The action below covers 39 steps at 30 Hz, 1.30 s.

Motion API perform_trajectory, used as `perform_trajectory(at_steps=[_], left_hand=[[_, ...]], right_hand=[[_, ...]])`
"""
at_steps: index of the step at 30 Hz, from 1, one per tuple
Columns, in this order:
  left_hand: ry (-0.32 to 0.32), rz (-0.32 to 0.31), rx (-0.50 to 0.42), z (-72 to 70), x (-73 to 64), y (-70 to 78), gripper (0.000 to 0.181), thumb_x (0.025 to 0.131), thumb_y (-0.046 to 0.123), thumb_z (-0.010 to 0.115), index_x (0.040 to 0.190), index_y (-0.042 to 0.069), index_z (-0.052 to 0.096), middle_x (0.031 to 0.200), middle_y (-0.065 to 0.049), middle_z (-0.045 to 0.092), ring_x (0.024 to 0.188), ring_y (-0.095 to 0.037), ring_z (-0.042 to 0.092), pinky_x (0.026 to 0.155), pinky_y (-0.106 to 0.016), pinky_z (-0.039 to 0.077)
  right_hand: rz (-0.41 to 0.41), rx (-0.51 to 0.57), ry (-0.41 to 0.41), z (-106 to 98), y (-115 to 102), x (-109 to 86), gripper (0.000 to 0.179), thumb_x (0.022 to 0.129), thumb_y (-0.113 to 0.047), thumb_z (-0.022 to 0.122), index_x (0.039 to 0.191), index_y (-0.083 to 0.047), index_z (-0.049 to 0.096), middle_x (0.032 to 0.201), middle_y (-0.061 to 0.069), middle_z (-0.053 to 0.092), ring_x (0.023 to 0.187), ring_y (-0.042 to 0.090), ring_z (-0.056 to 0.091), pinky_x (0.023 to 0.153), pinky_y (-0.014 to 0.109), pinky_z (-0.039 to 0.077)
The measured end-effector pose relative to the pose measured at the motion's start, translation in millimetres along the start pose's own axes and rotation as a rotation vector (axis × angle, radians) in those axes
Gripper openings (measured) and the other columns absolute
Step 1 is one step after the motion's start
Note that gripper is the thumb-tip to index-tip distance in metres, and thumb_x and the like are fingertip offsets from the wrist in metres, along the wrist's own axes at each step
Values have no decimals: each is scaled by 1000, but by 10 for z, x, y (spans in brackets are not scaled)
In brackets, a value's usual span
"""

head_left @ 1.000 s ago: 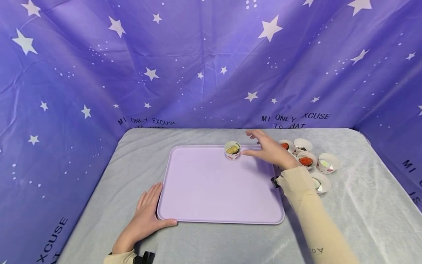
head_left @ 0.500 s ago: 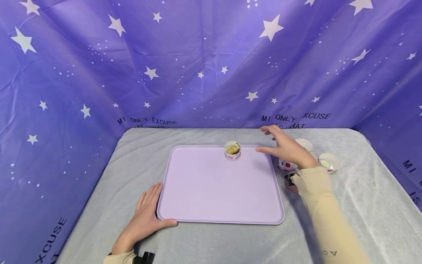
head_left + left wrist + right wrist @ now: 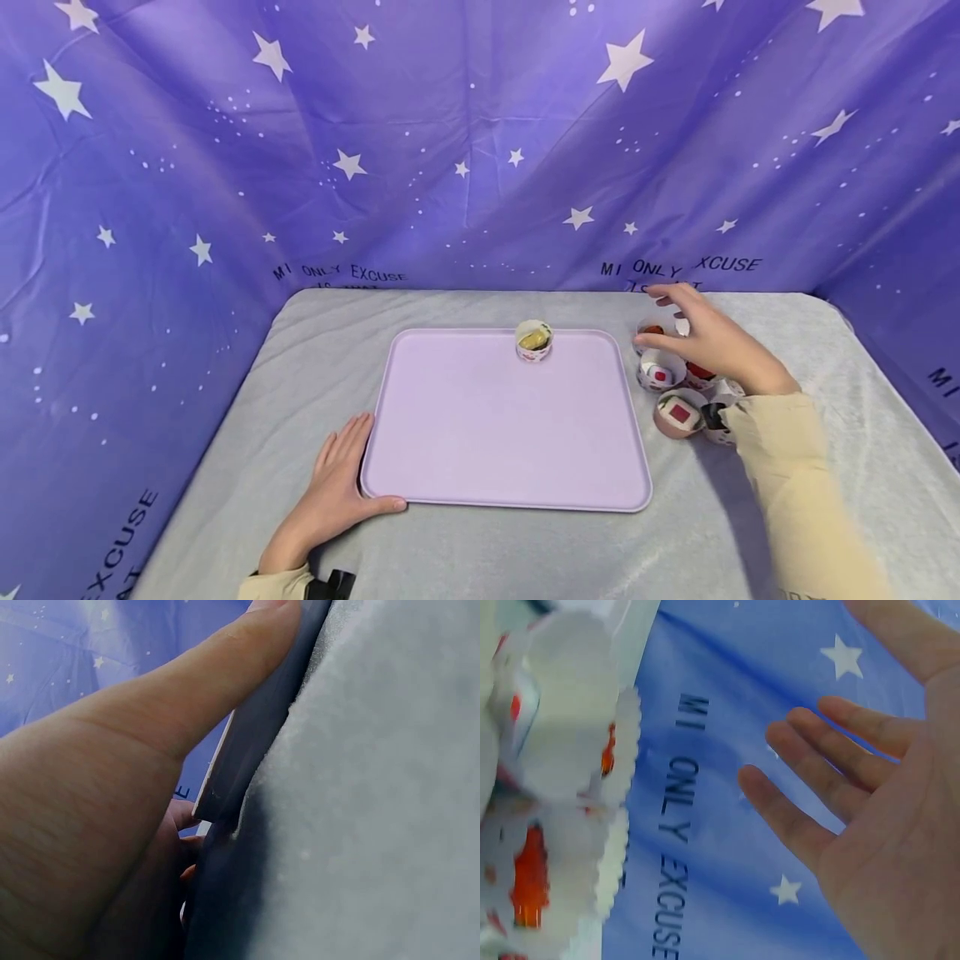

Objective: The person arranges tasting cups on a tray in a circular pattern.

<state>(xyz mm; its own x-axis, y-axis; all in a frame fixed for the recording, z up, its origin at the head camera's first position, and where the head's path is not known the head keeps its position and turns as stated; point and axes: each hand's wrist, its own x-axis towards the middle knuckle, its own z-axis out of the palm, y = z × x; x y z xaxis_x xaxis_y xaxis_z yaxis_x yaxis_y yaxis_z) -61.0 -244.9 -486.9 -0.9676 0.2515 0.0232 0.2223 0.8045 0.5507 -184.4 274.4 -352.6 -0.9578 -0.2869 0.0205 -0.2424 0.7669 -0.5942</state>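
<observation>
My left hand (image 3: 330, 492) rests at the near left corner of a lavender tray (image 3: 502, 417), thumb along its front edge and fingers straight beside its left side. In the left wrist view the thumb (image 3: 225, 667) lies across the tray edge. On the tray's far edge stands a small paper cup (image 3: 533, 355) with a yellow piece in it. Nothing is between the spread fingers of my right hand (image 3: 708, 333), which hovers above a cluster of similar cups right of the tray. One cup (image 3: 678, 427) there holds a white piece with a red square, another (image 3: 660, 383) a similar piece.
Several more cups of the cluster are partly hidden by the right hand and sleeve. In the right wrist view, one cup (image 3: 577, 855) shows an orange-red piece. Grey cloth (image 3: 480, 550) covers the table, and a purple starry curtain (image 3: 420, 183) hangs behind it.
My right hand has moved right, from beside the cup on the tray to above the cup cluster. That cup and my left hand have stayed in place.
</observation>
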Motion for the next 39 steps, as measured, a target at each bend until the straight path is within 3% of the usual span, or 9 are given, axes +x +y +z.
perform_trajectory(at_steps=[7,15,22,28,39], left_hand=[[21,22,9,-3,-20,13,126,66,67,80,157,3,22,161,-20,27,149,-39,19,116,-62,10],[12,7,4,-11,-8,7,126,66,67,80,158,4,20,162,-19,24,150,-38,17,117,-61,8],[6,4,-2,0,-2,3,126,66,67,80,158,5,19,162,-18,23,151,-37,16,118,-59,8],[24,26,0,2,-9,15,125,67,66,81,157,3,22,161,-20,26,149,-39,19,117,-62,9],[33,32,7,9,-18,17,126,66,67,80,157,3,22,161,-19,27,149,-38,19,117,-61,10]], right_hand=[[3,-47,32,-104,91,-133,77,89,-43,73,147,-5,39,141,20,45,129,42,43,99,64,39],[7,-33,60,-177,291,-257,78,89,-39,74,150,-8,37,147,21,41,127,45,43,97,65,37],[-17,-11,96,-195,497,-346,75,88,-30,76,150,-7,40,148,20,42,128,41,43,98,58,39],[15,-15,76,-209,670,-440,74,90,-30,74,148,1,38,148,26,39,126,48,41,96,65,37],[71,-12,84,-228,871,-581,77,89,-29,75,148,2,37,148,30,37,126,54,37,96,69,33]])
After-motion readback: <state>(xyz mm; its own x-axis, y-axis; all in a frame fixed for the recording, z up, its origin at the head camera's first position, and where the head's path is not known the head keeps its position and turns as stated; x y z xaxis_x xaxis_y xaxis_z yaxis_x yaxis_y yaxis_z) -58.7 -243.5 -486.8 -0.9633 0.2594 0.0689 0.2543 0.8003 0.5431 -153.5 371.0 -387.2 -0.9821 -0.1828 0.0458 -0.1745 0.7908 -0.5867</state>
